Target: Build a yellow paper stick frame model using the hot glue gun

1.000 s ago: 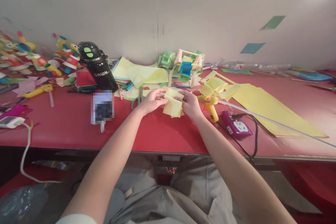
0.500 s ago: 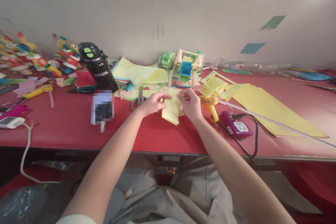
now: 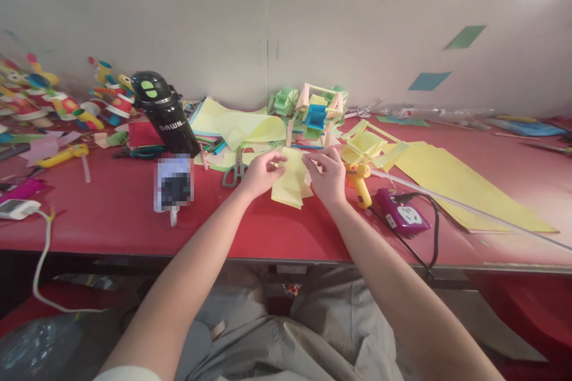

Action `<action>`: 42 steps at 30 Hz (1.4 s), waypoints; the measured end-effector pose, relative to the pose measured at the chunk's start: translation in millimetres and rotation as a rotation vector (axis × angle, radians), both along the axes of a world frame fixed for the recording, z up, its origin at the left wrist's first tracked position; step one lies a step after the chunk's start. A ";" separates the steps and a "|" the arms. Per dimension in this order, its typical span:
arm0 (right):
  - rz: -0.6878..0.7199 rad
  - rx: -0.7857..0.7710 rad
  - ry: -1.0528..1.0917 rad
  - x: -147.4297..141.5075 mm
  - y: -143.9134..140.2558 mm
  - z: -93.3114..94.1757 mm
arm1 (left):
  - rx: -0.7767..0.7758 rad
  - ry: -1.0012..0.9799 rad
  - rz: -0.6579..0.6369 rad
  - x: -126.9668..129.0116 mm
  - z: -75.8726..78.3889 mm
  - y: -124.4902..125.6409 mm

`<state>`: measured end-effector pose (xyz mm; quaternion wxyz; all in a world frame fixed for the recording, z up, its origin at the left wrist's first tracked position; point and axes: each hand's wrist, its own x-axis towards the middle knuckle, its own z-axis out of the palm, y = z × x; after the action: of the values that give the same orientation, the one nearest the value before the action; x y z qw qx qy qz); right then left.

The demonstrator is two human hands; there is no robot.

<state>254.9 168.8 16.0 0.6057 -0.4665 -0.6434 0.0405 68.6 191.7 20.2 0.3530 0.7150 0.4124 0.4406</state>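
Head view: left hand [image 3: 258,174] and right hand [image 3: 327,177] both pinched on yellow folded paper [image 3: 290,181], held just above red worktop [image 3: 111,214], centre, near edge. Step judged: folding or creasing sheet; next move called for aligned edges, firm press. Scissors [image 3: 233,170] left, glue gun [image 3: 358,181] right. Black flask [image 3: 163,112] far left, lid on, contents hidden.
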 end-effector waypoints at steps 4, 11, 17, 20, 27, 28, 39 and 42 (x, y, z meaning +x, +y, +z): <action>0.011 -0.147 0.068 0.3 1.6 -0.4 | 0.080 -0.006 -0.010 1.0 1.3 -2.0; 0.345 -0.397 0.191 -2.3 -2.1 6.5 | 0.112 0.023 -0.120 1.4 0.4 -3.3; 0.332 -0.446 0.097 -2.2 -5.3 7.1 | -0.044 -0.118 -0.131 2.1 -0.5 -1.3; 0.293 -0.378 0.074 -3.2 -3.8 3.0 | -0.193 -0.164 -0.029 0.2 0.3 1.8; 0.301 -0.309 0.001 -4.7 -6.3 3.0 | -0.220 -0.225 -0.125 -2.9 -5.1 6.2; 0.288 -0.295 -0.005 -4.6 -6.3 2.8 | -0.239 -0.226 -0.135 -2.7 -5.6 5.8; 0.316 -0.195 -0.025 -5.7 -3.3 -2.6 | -0.437 -0.323 -0.130 -1.4 0.1 1.7; 0.273 -0.181 -0.042 -5.6 -4.4 -1.7 | -0.408 -0.299 -0.113 -1.7 -0.6 2.3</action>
<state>249.3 164.4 14.2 0.5364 -0.4280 -0.7072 0.1704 66.8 194.0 19.6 0.5709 0.5777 0.3953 0.4290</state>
